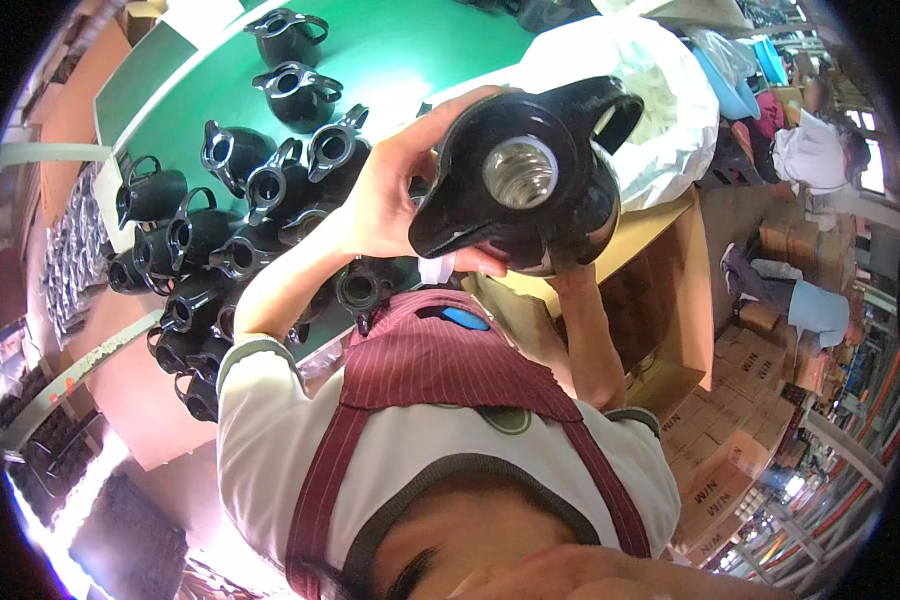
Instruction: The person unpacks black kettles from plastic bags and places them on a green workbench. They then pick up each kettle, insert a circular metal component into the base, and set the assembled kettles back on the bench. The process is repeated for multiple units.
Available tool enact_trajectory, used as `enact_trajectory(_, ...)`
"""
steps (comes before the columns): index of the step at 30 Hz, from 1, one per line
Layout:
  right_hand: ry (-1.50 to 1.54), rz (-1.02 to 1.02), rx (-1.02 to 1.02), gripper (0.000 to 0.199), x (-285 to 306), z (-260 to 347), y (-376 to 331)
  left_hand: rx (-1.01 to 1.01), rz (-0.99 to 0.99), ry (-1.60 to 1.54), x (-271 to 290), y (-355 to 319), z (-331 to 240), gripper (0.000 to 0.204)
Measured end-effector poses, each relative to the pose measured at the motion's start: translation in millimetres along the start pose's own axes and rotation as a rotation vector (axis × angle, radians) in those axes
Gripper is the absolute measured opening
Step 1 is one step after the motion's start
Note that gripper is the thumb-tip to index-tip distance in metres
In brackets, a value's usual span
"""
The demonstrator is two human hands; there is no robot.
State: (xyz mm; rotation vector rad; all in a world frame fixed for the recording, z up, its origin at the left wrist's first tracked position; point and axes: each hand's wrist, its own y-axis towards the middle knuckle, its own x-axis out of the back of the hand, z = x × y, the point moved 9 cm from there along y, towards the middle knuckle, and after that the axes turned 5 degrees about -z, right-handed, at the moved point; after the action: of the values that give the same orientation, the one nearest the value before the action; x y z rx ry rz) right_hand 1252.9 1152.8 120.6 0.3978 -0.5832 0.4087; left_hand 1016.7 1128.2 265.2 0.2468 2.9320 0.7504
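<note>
A large black thermal jug [590,215] is held up close, tilted so that its round mouth with a shiny silver lining faces me. My left hand [385,195] grips it from the left, fingers along the upper side. Below that hand sits a small white piece [436,269] whose kind I cannot make out. My right hand [572,278] reaches up to the jug's underside; its fingers are hidden behind the body. The jug has a pointed spout at lower left and a loop handle at upper right.
Several similar black jugs [235,155] crowd the green table [410,45] on the left. Beyond the held jug lies a white plastic bag [660,110]. An open cardboard box [692,290] stands at right, near stacked cartons [720,400]. Other people [815,150] are farther right.
</note>
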Motion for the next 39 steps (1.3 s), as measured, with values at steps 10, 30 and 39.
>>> enact_trajectory(10,1.018,-0.244,-0.37,0.054,3,-34,16,0.0,-0.077,0.057,18,0,6,0.117)
enact_trajectory(30,-0.355,-0.345,-0.023,0.042,-87,-81,316,0.611,-0.752,-0.233,161,-39,237,0.05)
enact_trajectory(39,-0.608,-0.407,-0.488,0.036,-83,-197,378,0.982,-0.571,-0.108,137,-128,175,0.037)
